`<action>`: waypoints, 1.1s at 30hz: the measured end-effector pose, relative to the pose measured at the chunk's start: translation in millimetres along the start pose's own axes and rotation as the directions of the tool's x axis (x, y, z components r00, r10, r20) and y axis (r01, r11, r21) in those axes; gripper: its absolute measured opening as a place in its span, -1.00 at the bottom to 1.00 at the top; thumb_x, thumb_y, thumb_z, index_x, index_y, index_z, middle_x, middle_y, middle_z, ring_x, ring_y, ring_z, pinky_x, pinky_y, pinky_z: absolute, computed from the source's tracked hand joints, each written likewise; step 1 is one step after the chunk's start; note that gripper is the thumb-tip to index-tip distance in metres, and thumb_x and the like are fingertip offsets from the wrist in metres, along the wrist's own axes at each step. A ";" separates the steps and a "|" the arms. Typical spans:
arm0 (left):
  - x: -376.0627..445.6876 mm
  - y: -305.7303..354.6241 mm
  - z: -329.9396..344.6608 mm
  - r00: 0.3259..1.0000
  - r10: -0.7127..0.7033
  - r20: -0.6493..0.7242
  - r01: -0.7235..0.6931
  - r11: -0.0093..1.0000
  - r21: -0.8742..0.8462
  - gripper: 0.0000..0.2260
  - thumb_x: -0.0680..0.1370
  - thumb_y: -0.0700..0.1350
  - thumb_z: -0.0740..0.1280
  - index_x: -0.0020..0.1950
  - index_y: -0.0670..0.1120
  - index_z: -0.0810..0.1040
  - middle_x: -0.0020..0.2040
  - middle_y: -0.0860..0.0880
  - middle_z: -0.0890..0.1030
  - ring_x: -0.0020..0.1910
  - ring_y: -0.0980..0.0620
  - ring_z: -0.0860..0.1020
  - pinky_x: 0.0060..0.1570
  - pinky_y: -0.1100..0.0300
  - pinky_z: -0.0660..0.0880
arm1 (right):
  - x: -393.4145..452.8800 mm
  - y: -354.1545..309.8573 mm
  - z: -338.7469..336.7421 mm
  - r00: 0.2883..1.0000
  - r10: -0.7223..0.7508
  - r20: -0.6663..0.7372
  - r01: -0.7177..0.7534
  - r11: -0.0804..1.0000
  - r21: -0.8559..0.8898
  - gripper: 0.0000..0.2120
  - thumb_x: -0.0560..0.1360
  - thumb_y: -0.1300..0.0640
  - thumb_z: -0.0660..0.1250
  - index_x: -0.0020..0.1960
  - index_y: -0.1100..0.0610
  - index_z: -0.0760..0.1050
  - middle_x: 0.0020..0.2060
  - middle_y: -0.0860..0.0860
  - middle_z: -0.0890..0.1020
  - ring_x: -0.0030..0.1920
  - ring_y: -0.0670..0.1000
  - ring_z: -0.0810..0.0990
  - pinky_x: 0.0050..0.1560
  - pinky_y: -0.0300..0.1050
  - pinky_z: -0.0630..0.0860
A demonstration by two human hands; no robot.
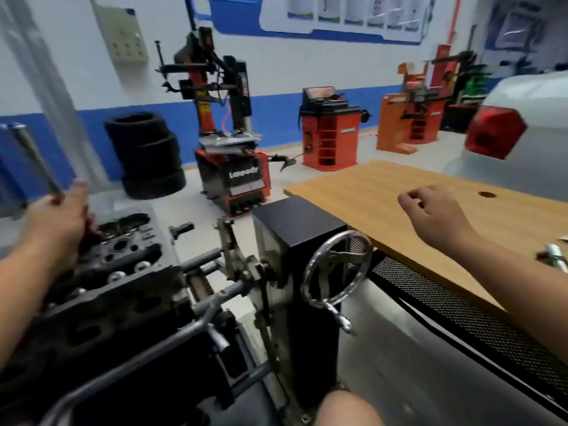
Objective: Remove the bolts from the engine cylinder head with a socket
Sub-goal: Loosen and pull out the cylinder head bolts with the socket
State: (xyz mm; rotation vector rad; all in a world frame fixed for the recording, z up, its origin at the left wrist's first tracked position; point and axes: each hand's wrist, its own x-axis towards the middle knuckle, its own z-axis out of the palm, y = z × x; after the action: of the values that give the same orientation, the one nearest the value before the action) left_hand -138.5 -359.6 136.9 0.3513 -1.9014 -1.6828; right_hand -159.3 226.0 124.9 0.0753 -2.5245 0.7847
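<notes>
Bolt [33, 158] pinched in left hand [58, 216] fingers above cylinder head [123, 250] may drop; right hand [436, 216] hangs loosely curled, holding nothing.

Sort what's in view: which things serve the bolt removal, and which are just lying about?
Job: dark grey engine cylinder head; long steel socket bar gripped by left hand; idle right hand.
Lying about: black tyre stack; wooden table; chrome handwheel.

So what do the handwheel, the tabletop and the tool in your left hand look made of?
Handwheel: bright chromed metal, judging by the mirror glints. Tabletop: wood-look board, matte, probably laminate. Tool gripped by the left hand: grey metal, blurred.
</notes>
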 end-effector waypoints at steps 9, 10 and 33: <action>-40.8 18.8 -40.8 0.985 0.129 0.116 -0.137 0.989 0.064 -0.25 0.28 0.70 0.09 0.02 0.06 0.42 -0.40 0.18 0.50 -0.38 0.12 0.51 -0.18 0.03 0.48 | -47.5 -355.6 86.3 0.813 -0.543 0.211 0.281 0.683 0.675 -0.78 0.57 -0.12 0.34 0.13 -0.04 0.56 -0.10 -0.17 0.65 -0.13 -0.24 0.60 -0.11 -0.29 0.48; -40.1 16.8 -41.8 0.979 0.143 0.143 -0.151 0.987 0.046 -0.28 0.31 0.67 0.11 0.03 0.07 0.43 -0.38 0.18 0.51 -0.36 0.12 0.52 -0.18 0.05 0.49 | -48.3 -384.7 92.6 0.803 -0.556 0.214 0.260 0.650 0.714 -0.70 0.57 -0.15 0.34 0.21 -0.02 0.54 -0.04 -0.16 0.64 -0.07 -0.23 0.60 -0.04 -0.25 0.50; -42.5 20.9 -49.1 0.995 0.073 0.069 -0.064 0.990 -0.127 -0.72 0.63 0.18 0.22 0.00 0.11 0.68 -0.11 0.06 0.71 -0.01 0.04 0.63 0.13 0.00 0.51 | -13.5 -522.8 170.4 0.681 -0.552 0.481 -0.383 0.291 0.876 -0.77 0.59 0.06 0.21 -0.23 0.07 0.35 -0.50 -0.05 0.32 -0.51 -0.06 0.20 -0.44 -0.16 0.22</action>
State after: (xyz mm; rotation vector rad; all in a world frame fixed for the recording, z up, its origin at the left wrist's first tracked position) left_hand -72.7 -373.1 149.2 0.1759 -1.8279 -1.7803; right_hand -121.6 -303.8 268.1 1.2017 -2.0589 2.6013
